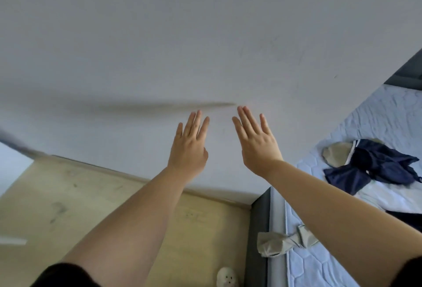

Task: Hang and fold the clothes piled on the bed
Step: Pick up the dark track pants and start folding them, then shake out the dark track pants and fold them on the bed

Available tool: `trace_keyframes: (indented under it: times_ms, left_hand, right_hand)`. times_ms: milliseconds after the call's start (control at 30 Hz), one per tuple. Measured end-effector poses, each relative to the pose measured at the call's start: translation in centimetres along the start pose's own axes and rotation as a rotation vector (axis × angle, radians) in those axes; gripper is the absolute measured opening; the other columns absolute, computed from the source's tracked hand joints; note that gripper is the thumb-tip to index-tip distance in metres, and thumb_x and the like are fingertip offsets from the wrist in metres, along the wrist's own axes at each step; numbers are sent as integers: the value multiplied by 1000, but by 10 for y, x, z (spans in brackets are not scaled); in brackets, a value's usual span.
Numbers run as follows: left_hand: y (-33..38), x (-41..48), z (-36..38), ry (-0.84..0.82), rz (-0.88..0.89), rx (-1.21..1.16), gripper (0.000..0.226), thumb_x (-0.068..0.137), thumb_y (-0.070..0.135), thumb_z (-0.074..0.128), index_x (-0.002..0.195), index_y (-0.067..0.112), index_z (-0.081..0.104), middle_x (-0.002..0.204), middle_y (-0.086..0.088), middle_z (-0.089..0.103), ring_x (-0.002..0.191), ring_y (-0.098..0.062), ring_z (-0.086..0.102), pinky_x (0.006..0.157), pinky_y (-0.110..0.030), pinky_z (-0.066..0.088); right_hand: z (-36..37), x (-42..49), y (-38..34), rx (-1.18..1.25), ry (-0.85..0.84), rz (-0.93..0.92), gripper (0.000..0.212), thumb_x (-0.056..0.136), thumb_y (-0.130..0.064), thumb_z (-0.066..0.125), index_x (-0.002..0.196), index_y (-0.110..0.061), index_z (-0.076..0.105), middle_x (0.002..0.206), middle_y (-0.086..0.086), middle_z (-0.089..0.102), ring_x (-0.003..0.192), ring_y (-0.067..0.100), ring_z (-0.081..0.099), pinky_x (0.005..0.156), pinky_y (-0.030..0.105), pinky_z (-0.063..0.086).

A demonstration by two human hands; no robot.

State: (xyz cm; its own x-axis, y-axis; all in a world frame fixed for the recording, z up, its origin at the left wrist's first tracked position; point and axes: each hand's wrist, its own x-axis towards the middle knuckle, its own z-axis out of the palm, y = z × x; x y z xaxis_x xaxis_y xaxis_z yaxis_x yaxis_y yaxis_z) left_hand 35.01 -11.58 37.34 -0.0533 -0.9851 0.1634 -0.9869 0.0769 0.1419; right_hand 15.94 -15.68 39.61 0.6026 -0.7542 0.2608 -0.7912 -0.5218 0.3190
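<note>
Navy garment (376, 165) lies crumpled on the bed (376, 113) at the right, its long axis running roughly left to right in the view, one end over a white garment (392, 197) and the other beside a beige piece (335, 154). Nearer, a grey cloth (280, 242) lies across the mattress edge, one end pointing out over the dark frame (259, 229) toward the floor (68, 206). Both arms reach up toward the wall (205, 35), well apart from the clothes. The left hand (188, 147) and right hand (257, 143) show their backs, fingers straight and only slightly spread, holding nothing; whether they touch the wall cannot be told. A pale slipper (227, 277) sits on the floor by the frame
</note>
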Motion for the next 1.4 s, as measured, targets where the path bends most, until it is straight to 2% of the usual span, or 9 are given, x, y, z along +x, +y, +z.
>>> trace_keyframes:
  times_ms: [100, 200, 300, 500, 600, 733, 900, 1100, 1400]
  left_hand:
    - [9, -11, 47, -19, -49, 3, 79, 94, 20, 44, 151, 19, -11, 157, -3, -23, 145, -19, -21, 115, -38, -9]
    - [11, -19, 99, 20, -92, -17, 78, 94, 20, 44, 152, 19, -9, 158, -3, -20, 145, -19, -19, 116, -38, -8]
    - [8, -31, 154, 46, -120, -32, 78, 93, 20, 45, 152, 19, -7, 159, -2, -18, 145, -17, -18, 115, -37, -8]
    - [12, -42, 243, 85, -144, -84, 77, 92, 18, 46, 152, 19, -2, 160, -2, -12, 146, -19, -14, 117, -40, -2]
    - [25, -49, 275, 102, -144, -89, 78, 91, 18, 47, 152, 18, -1, 160, -3, -10, 147, -19, -11, 118, -41, 1]
    - [62, -64, 295, 112, -128, -97, 78, 91, 17, 46, 152, 18, -1, 160, -4, -11, 147, -20, -11, 118, -42, 1]
    - [134, -93, 298, 85, -142, -88, 78, 92, 17, 46, 152, 17, -5, 160, -4, -13, 147, -21, -12, 118, -43, 2]
    - [223, -116, 320, 54, -134, -75, 78, 92, 18, 47, 152, 16, -3, 160, -5, -9, 147, -21, -7, 118, -43, 4]
    - [306, -127, 405, -108, -79, -146, 81, 88, 20, 49, 152, 14, 1, 160, -6, -3, 147, -22, -1, 116, -43, 10]
  right_hand:
    - [38, -11, -8, -3, 9, -46, 75, 77, -5, 54, 147, 0, 28, 157, 16, 12, 145, 26, 2, 115, 47, 1]
    - [81, -19, -21, -40, 7, -76, 75, 82, -7, 49, 150, -2, 17, 155, 13, -6, 144, 26, -12, 114, 46, -9]
    - [131, -31, -36, -57, -6, -79, 75, 84, -8, 45, 151, -3, 9, 154, 12, -15, 140, 25, -24, 112, 45, -17]
    - [213, -56, -52, -108, 14, -61, 76, 84, -9, 45, 151, -3, 11, 159, 15, -2, 140, 25, -24, 112, 44, -19]
    - [242, -73, -49, -132, 40, -51, 78, 84, -9, 45, 151, -3, 7, 159, 16, -2, 141, 25, -23, 111, 44, -23]
    - [261, -111, -37, -95, 85, -20, 74, 84, -9, 47, 150, -3, 15, 159, 16, 6, 148, 29, -1, 115, 46, -11]
    - [264, -180, -4, -33, 35, 14, 69, 88, -14, 41, 151, -5, 13, 159, 15, 3, 147, 29, -4, 114, 45, -12]
    - [269, -266, 44, 69, 22, 87, 67, 86, -12, 49, 147, -3, 21, 156, 16, 16, 147, 30, 6, 118, 46, 2]
    - [339, -358, 88, 133, -228, 243, 67, 81, -12, 56, 141, -4, 27, 150, 17, 21, 143, 30, 8, 118, 46, 7]
